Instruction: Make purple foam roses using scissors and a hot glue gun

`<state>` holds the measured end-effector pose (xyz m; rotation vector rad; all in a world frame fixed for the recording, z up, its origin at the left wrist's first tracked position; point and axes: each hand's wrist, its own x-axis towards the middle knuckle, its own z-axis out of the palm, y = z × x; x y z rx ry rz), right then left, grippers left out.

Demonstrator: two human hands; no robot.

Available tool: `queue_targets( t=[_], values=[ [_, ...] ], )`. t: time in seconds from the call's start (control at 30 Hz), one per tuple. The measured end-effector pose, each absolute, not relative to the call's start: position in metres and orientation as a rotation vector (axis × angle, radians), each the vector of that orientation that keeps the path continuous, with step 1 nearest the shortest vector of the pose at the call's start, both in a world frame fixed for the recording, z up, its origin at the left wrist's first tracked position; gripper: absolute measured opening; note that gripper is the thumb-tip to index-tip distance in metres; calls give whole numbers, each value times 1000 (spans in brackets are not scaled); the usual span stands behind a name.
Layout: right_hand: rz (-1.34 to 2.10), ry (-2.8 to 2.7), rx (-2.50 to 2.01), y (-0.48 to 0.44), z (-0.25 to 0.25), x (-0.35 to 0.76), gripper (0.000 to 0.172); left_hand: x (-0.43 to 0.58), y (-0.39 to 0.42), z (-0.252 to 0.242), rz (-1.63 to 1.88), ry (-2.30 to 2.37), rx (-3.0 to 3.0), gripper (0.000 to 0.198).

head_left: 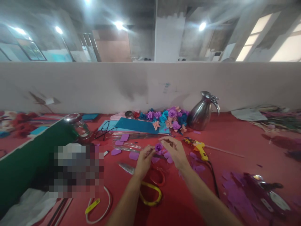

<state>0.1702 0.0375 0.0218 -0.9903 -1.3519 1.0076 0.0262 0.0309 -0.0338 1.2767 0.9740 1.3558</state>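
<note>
A small purple paper flower point(158, 147) is between my two hands, above the red table. My left hand point(145, 158) pinches it from the left side, thumb and fingers together. My right hand point(174, 151) curves over its right side with the fingers bent and a little apart from the thumb; whether they touch the petals is hard to make out. Loose purple petals point(134, 156) lie on the table around the hands. Scissors with yellow and red handles point(151, 194) rest partly under my left forearm. To the right lies a yellow glue gun point(201, 150).
Finished flowers point(172, 113) and blue sheets point(138, 125) lie near the wall, beside a metal jug point(201, 114). A glass jar point(81, 128) and glasses point(105, 130) are at the left. An iron point(268, 194) and purple pieces point(240, 194) occupy the right front.
</note>
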Motion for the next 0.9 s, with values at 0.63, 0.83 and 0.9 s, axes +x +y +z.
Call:
queue_targets(
  t=[0.63,0.83,0.9],
  values=[
    [781,-1426,-1123,37,14,166,22,26,34,-38,1352,1014,1161,16],
    [834,-1185,-1098,32,0,162,26,29,33,-34,1390,1067,1068,16],
    [885,-1161,-1074,27,-5,158,32,29,34,-34,1425,1093,1001,17]
  ],
)
